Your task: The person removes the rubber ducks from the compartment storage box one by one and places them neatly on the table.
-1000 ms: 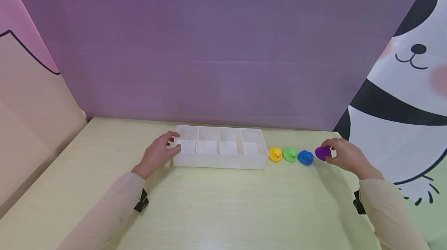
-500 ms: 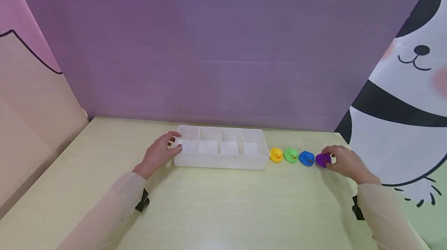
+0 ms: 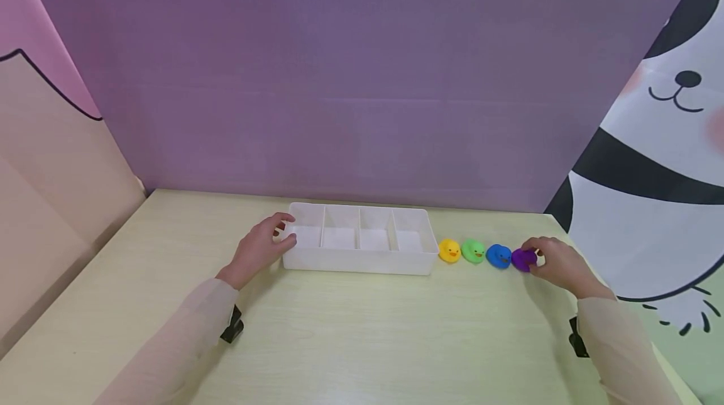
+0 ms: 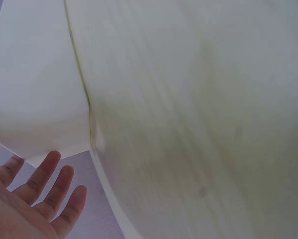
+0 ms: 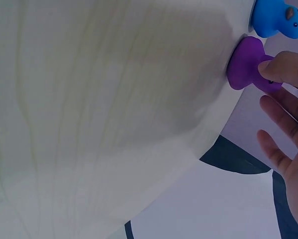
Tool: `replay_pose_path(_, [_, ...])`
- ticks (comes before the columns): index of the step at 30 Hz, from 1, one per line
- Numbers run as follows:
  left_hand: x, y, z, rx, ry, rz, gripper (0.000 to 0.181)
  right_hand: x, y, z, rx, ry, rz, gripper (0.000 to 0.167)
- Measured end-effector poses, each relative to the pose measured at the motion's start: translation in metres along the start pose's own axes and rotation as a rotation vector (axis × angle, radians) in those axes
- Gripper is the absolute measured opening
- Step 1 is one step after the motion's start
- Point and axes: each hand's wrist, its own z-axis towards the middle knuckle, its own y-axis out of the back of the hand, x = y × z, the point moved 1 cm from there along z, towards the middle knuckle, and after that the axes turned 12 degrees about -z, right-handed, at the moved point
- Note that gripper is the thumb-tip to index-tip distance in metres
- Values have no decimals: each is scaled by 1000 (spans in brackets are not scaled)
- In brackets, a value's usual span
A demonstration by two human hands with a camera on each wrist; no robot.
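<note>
Standing on the table, the white divided box point(image 3: 357, 262) has my left hand point(image 3: 257, 248) at its left end. That hand's thumb and index finger meet the end wall, while its other fingers point(image 4: 51, 200) are loosely spread in the left wrist view. My right hand point(image 3: 557, 263) pinches a purple rubber duck point(image 5: 246, 64) between thumb and fingers; its base sits on the table. Left of it in a row are a blue duck point(image 3: 499, 256), a green duck point(image 3: 473, 251) and a yellow duck point(image 3: 449, 251), the yellow one close beside the box.
The pale wooden table point(image 3: 362, 336) ends at a purple backdrop point(image 3: 362, 78) behind the box. A panda-printed sheet point(image 3: 645, 216) hangs along the right side, and a pink and beige sheet point(image 3: 62, 160) along the left.
My right hand has brought the purple duck left and down, closing the gap to the blue duck. The left hand, box and other ducks keep their places.
</note>
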Motion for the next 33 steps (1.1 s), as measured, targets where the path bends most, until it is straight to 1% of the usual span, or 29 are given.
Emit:
replay_pose_path(7, [0, 0, 0, 0, -9, 1, 41, -1, 0, -3, -7, 9, 21, 34])
replay_pose_path(12, [-1, 0, 0, 9, -10, 6, 42, -1, -1, -4, -1, -1, 26, 35])
replay_pose_path(15, [-2, 0, 0, 12, -16, 22, 43, -2, -1, -4, -11, -6, 21, 37])
replay_pose_path(19, [-3, 1, 1, 2, -36, 48, 43, -3, -3, -4, -34, -3, 5, 36])
replay_pose_path(26, [-1, 3, 3, -9, -106, 97, 45, 3, -1, -9, -81, 14, -1, 36])
replay_pose_path(33, [-1, 8, 3, -31, -118, 80, 49, 12, 8, -10, -99, 15, -18, 44])
